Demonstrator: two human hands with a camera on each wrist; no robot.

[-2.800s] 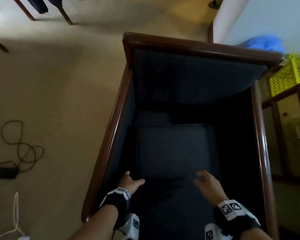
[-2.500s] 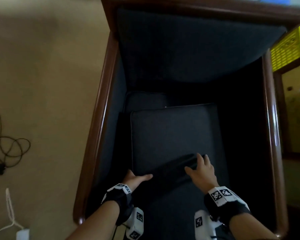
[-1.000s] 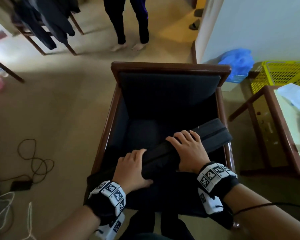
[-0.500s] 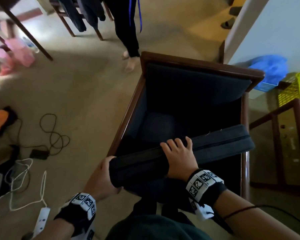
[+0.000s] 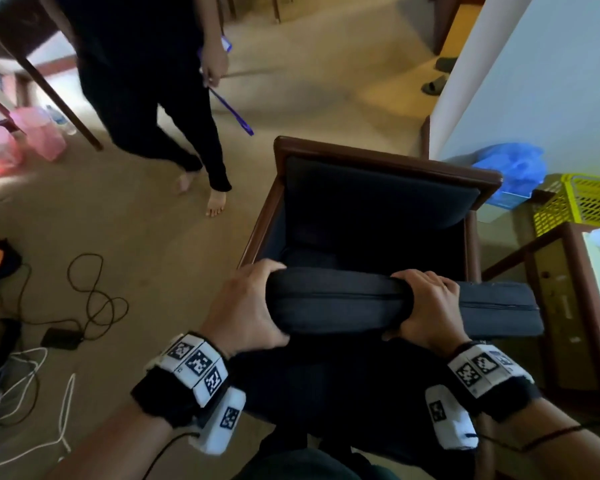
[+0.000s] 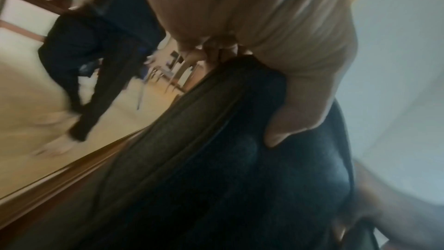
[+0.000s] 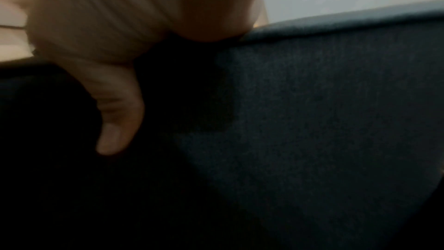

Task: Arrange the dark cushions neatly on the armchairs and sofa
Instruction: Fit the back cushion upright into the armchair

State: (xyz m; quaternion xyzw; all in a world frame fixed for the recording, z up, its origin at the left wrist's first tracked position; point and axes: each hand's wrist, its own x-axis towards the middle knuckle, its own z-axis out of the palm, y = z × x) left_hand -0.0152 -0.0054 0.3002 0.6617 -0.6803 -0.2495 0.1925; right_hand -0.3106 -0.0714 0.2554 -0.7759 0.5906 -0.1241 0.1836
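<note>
Both hands [image 5: 243, 308] grip the dark cushion [image 5: 340, 301]; no writing seems legible.

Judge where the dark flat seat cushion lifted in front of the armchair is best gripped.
Best along its long zippered edge, from the near side. The dark flat seat cushion is wide and floppy, so two spread grips suit it. The left hand holds its left end and the right hand grips past the middle, leaving the right end overhanging; shifting that grip rightward would probably balance it better.

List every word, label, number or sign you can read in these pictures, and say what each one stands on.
No readable text in any view.
The wristbands carry only black-and-white square marker patterns, with no letters or numbers.
The dark cushion held by both hands shows no label.
Both wrist views are too blurred to read anything.
</note>
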